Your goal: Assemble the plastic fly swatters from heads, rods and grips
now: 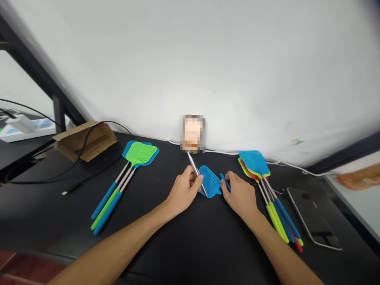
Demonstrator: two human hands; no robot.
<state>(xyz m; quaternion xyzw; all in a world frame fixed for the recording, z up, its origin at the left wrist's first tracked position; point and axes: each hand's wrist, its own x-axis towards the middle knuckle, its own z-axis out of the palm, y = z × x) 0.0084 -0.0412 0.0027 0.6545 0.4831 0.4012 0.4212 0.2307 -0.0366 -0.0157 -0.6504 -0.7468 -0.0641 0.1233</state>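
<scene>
While the left hand (pixel 184 190) has a metal rod (pixel 192 163) pinched in its grip, the right hand (pixel 240 194) is holding a blue handle (pixel 225 181), the two apart but pretty near each other. The blue swatter head (pixel 210 182) is on the black table (pixel 190 245) between them, partly under the rod. There's a phone (pixel 313 217) way right.
</scene>
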